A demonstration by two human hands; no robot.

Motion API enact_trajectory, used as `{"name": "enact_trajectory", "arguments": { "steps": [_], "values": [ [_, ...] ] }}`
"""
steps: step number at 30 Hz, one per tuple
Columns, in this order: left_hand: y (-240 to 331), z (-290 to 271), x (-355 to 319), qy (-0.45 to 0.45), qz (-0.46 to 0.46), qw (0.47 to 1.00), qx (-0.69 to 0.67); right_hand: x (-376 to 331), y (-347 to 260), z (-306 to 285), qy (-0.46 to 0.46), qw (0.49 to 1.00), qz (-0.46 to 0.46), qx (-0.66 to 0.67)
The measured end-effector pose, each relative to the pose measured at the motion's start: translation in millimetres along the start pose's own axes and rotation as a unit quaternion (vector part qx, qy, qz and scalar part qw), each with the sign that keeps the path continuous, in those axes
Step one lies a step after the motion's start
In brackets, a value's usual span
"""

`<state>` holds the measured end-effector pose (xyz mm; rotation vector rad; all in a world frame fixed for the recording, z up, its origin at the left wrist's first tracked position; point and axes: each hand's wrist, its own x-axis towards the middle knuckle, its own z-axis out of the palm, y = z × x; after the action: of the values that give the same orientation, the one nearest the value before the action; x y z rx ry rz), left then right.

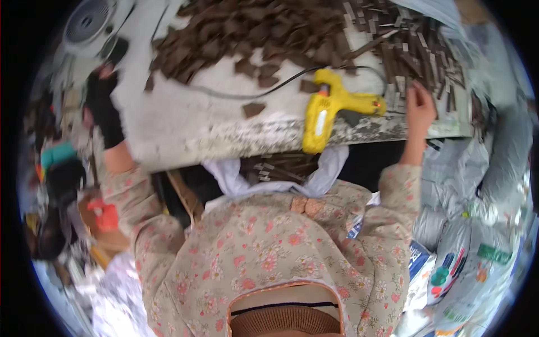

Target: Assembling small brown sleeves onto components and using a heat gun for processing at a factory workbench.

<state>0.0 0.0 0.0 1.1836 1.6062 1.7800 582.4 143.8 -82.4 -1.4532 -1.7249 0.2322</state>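
Note:
My left hand (105, 106), in a black fingerless glove, is at the table's left edge, below a dark round object (114, 50). Its fingers are blurred, so whether it grips anything is unclear. At the right, my bare right hand (421, 106) has its fingers drawn together at the near side of a pile of thin brown strips with pale ends (415, 53). Anything between those fingers is too small to make out. Between my hands a yellow glue gun (331, 109) lies on the white table (185, 129), touched by neither hand.
A large heap of brown flat pieces (252, 28) covers the table's far middle, with loose ones nearer. The black cord (247, 92) curves across. A white fan (87, 22) stands far left. A white bag of strips (281, 168) opens at my lap. Plastic bags (466, 241) crowd the right.

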Motion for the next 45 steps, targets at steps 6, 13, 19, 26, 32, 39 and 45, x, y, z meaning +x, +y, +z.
{"name": "enact_trajectory", "arguments": {
  "steps": [6, 13, 19, 26, 32, 39, 45],
  "values": [
    [11.6, 138.2, -123.2, -0.147, 0.000, 0.977, 0.157, 76.6, 26.3, 1.5, -0.130, 0.956, 0.028, -0.261],
    [-9.3, 190.9, -127.6, -0.228, 0.189, 0.803, 0.517, 76.1, 24.8, -0.2, -0.132, 0.987, 0.010, -0.087],
    [-36.4, 186.8, -119.9, -0.212, 0.219, 0.814, 0.495, 9.9, -39.2, -22.0, -0.145, 0.844, 0.156, 0.492],
    [52.4, 186.2, -218.2, -0.075, -0.026, 0.983, 0.164, -48.9, -70.3, -30.4, -0.200, 0.912, 0.086, 0.348],
    [27.3, 194.4, -305.1, -0.113, -0.280, 0.945, -0.127, -67.2, -90.1, -12.2, -0.216, 0.962, -0.098, 0.138],
    [17.1, 200.4, -304.5, -0.122, -0.327, 0.928, -0.127, -69.6, -106.0, -4.7, -0.258, 0.942, -0.192, -0.093],
    [21.3, 204.4, -304.4, -0.096, -0.355, 0.909, -0.197, -64.9, -98.9, -0.9, -0.258, 0.932, -0.218, -0.132]
  ]
}}
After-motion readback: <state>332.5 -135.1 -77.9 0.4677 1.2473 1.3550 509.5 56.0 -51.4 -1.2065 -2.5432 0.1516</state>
